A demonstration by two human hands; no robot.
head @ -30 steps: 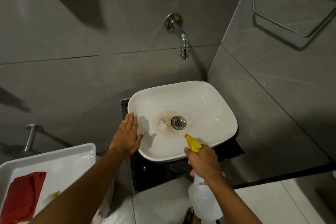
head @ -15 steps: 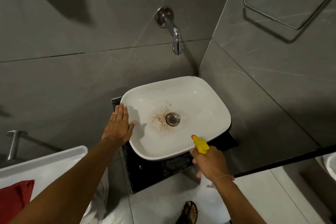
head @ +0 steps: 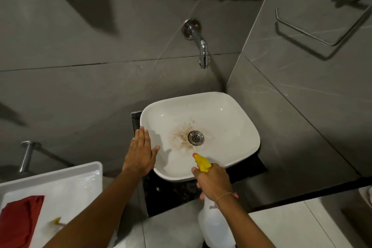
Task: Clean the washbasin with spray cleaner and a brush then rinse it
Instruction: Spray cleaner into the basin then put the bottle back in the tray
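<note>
Grey stone-look tiles (head: 80, 90) fill most of what we see, and the white washbasin (head: 231, 119) sits against them on a dark counter (head: 171, 193), brown stains ringing its drain (head: 195, 137). At lower left we see a white tray (head: 76, 183) holding a red cloth (head: 20, 217). Our right hand (head: 214, 182) grips the spray bottle (head: 215, 225) by its neck, the yellow nozzle (head: 202, 162) aimed over the basin's near rim. Our left hand (head: 141, 153) lies flat, fingers together, on the basin's left rim. A chrome tap (head: 201, 46) juts from the wall above.
</note>
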